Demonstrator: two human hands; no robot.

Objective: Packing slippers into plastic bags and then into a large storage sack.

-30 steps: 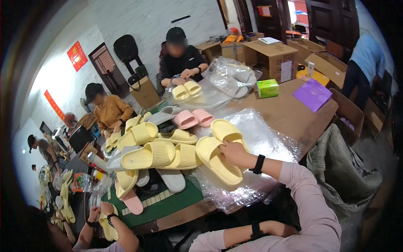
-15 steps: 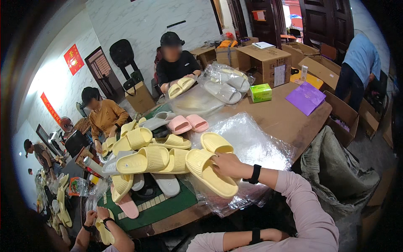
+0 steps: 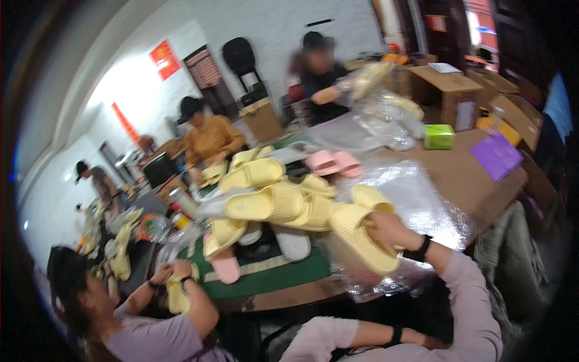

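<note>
Your right hand [image 3: 386, 232] grips one ribbed yellow foam slipper [image 3: 362, 241] over the clear plastic bag [image 3: 422, 199]; your left hand's grip cannot be told; heaped yellow foam slippers [image 3: 271, 202] remain unbagged

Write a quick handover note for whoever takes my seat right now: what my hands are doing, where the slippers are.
Right hand: grips a yellow slipper over the clear bags on the table.
Left hand: out of view below the table edge; only its forearm shows.
Slippers: yellow pile mid-table, two pink ones behind it, one pink on the green mat.
Done: cannot tell; the held slipper is not bagged.
Left: the loose pile.
</note>
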